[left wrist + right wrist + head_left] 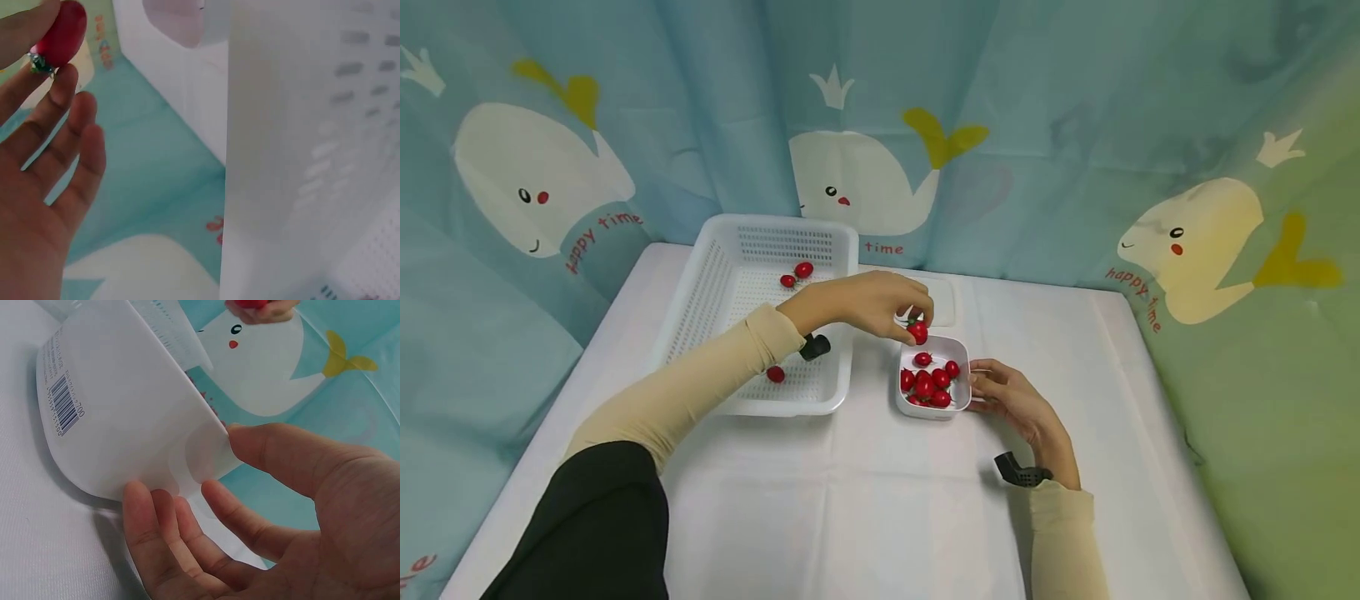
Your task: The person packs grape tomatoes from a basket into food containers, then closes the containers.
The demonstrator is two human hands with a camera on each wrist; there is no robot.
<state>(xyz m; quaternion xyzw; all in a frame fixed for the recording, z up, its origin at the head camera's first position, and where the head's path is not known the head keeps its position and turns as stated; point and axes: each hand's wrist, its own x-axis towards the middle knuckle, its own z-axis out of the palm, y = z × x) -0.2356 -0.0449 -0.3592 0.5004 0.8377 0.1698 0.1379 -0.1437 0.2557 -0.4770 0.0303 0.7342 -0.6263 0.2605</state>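
My left hand pinches a red cherry tomato with a green stem end between thumb and fingers, just above the far rim of a small white container. In the left wrist view the same tomato sits at the thumb tip, the other fingers loosely spread. Several cherry tomatoes lie inside the container. At its right side rests my right hand. The right wrist view shows its thumb at the rim and fingertips against the container's outer wall, which bears a barcode.
A large white perforated basket stands to the left, under the left forearm. In it are cherry tomatoes at the back and one nearer the front. A clear flat lid lies behind the container. A printed curtain borders the white-covered table.
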